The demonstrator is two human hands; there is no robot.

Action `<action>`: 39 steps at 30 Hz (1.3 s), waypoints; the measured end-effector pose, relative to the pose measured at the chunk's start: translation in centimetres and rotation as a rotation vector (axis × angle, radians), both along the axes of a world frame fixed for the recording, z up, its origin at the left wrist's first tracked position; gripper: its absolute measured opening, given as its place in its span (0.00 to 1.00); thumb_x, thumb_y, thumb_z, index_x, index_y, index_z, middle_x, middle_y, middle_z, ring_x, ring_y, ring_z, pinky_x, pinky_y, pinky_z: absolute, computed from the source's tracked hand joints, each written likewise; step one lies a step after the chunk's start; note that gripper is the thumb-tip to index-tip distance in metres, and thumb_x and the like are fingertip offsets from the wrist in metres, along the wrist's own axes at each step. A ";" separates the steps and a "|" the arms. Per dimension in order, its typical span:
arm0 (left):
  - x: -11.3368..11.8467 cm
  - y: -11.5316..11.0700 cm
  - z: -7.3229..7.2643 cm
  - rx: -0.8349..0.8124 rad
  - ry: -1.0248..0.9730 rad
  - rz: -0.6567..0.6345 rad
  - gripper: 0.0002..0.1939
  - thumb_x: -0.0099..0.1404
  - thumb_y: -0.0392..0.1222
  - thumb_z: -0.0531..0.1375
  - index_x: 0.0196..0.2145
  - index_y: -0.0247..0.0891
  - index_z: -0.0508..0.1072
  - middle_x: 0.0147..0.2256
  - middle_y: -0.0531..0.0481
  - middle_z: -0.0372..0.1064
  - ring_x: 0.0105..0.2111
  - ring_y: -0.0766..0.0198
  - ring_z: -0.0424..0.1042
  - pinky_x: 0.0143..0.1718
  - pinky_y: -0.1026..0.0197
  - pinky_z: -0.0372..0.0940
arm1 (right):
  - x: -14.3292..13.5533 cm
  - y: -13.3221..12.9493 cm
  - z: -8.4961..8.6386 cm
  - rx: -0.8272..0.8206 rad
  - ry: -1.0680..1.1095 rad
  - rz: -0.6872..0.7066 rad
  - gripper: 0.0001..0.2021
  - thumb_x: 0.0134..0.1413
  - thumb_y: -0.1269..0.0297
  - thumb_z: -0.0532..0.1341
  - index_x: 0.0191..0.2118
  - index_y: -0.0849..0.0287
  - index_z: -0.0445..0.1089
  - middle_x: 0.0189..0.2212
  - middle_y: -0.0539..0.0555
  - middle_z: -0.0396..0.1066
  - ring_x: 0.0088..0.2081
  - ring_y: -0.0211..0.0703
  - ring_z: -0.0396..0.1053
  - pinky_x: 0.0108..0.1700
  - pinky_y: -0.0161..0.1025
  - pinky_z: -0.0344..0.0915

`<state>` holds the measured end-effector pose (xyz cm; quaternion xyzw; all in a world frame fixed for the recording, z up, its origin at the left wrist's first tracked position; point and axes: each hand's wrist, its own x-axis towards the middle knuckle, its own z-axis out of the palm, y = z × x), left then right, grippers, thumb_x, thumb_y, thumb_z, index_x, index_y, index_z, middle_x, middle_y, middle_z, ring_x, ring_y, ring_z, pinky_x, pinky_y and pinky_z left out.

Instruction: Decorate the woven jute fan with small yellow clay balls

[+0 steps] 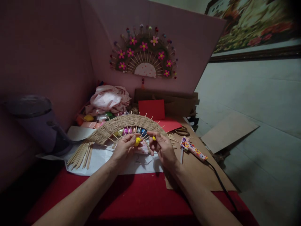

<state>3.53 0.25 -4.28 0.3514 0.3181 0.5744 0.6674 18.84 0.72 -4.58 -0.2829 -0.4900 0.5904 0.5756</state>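
Observation:
My left hand [124,149] pinches a yellow lump [137,142] between thumb and fingers. Close by on the right, my right hand [163,150] holds a smaller yellow piece [154,138] at its fingertips; the two pieces are apart. Just beyond both hands lies an arched fan frame of woven twine [122,123] with thin sticks poking out along both edges. Small colored balls [129,130] show inside its curve. Partly hidden behind my hands is a pale spotted half-round piece [144,147].
Wooden sticks [81,153] lie at the left on white paper [101,163]. A flower-patterned glue gun [194,149] with a black cord rests on cardboard [199,175] at right. Scissors [182,131], red card [151,109] and a purple container [39,125] stand around. A finished fan [143,55] hangs behind.

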 end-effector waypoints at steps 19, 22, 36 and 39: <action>0.0 -0.2 0.0 0.009 0.019 -0.037 0.12 0.52 0.40 0.66 0.33 0.32 0.73 0.29 0.47 0.71 0.25 0.68 0.68 0.25 0.66 0.64 | 0.6 0.6 0.1 -0.186 0.131 0.125 0.16 0.38 0.56 0.70 0.27 0.61 0.66 0.19 0.46 0.68 0.16 0.29 0.61 0.17 0.27 0.58; 0.0 -0.2 0.0 0.023 0.014 -0.047 0.12 0.52 0.41 0.65 0.33 0.32 0.73 0.29 0.46 0.71 0.26 0.68 0.68 0.26 0.65 0.64 | 0.5 0.7 0.0 -0.170 0.125 0.118 0.14 0.39 0.61 0.71 0.28 0.60 0.66 0.23 0.48 0.71 0.20 0.32 0.65 0.19 0.27 0.60; 0.3 -0.4 0.3 0.063 0.157 0.034 0.16 0.49 0.43 0.67 0.33 0.31 0.72 0.29 0.49 0.70 0.24 0.71 0.66 0.26 0.67 0.64 | 0.2 0.6 -0.6 -0.079 -0.068 0.013 0.14 0.54 0.52 0.58 0.35 0.60 0.67 0.16 0.41 0.47 0.15 0.27 0.43 0.15 0.27 0.45; 0.6 -0.6 0.2 0.099 0.210 0.037 0.19 0.52 0.46 0.65 0.38 0.33 0.70 0.32 0.48 0.70 0.27 0.67 0.69 0.30 0.61 0.68 | 0.3 0.4 -0.8 0.106 -0.306 -0.086 0.14 0.56 0.53 0.56 0.38 0.59 0.66 0.17 0.42 0.52 0.16 0.30 0.48 0.18 0.29 0.50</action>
